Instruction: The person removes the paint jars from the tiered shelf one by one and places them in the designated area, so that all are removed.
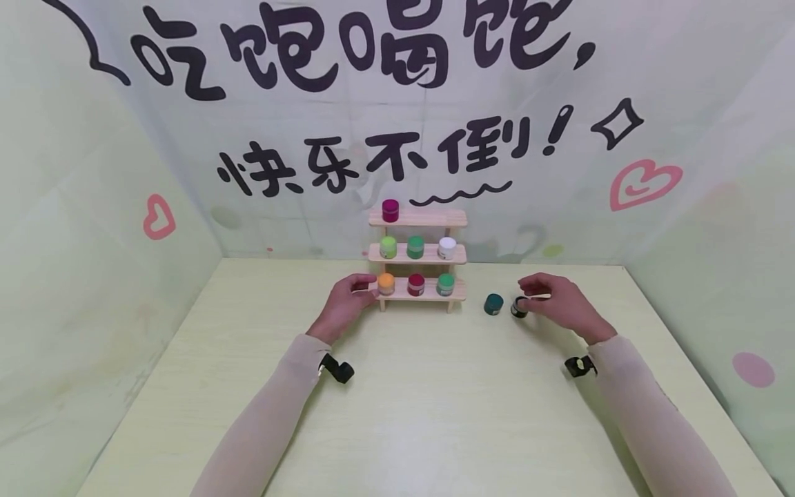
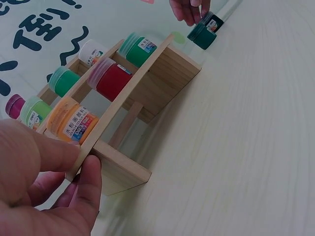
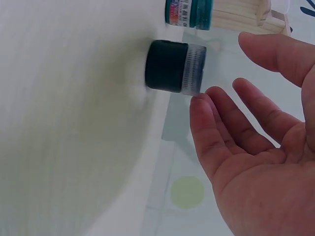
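My left hand (image 1: 344, 306) pinches the left end of the lowest step of a three-step wooden rack (image 1: 430, 219), thumb above and fingers below in the left wrist view. Just beside that thumb sits an orange paint jar (image 2: 74, 123). A red jar (image 1: 416, 284) and a green jar (image 1: 445, 284) share this step. My right hand (image 1: 562, 301) is held with spread fingers around the near side of a black paint jar (image 3: 167, 66) standing on the table. In the right wrist view its fingertips come close to the lid; contact is unclear. A teal jar (image 1: 493, 304) stands left of the black one.
On the middle step are a light green jar (image 1: 388, 247), a green jar (image 1: 415, 247) and a white jar (image 1: 446, 248). A magenta jar (image 1: 390, 210) occupies the top step's left end. Behind the table (image 1: 397, 414) hangs a printed cloth (image 1: 298, 228).
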Demonstrator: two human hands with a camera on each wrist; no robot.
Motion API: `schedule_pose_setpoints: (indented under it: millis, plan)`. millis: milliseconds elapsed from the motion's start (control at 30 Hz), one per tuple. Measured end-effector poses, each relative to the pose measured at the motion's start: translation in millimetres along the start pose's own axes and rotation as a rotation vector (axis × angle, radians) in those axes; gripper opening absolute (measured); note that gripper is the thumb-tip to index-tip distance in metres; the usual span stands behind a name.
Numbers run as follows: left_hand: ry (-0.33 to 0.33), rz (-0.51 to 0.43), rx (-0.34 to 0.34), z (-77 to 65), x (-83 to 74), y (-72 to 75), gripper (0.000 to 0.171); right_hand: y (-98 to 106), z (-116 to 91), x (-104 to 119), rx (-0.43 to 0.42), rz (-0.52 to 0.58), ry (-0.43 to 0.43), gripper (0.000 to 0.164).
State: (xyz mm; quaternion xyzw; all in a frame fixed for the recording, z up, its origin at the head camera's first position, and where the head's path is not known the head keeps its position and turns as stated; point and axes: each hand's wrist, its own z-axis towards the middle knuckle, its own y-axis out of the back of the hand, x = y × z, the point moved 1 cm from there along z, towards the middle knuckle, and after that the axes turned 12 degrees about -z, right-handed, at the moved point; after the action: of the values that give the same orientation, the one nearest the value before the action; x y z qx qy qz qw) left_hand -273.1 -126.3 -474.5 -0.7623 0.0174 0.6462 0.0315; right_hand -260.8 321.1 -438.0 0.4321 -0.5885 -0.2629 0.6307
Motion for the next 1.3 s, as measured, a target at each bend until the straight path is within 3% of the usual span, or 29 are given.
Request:
schedule_pose_setpoints:
  millis: [367, 1300]
  plan:
    - [0.004, -0.067, 0.017, -1.7, -1.6, -1.2, 0.041, 13.5, 1.2, 13.0, -0.036, 0.02, -0.007, 0.052]
    - [0.002, -0.035, 0.025, -2.4, -2.1, -0.7, 0.042, 25.3, 21.4, 64.5, -0.13, 0.093, 0.058, 0.046]
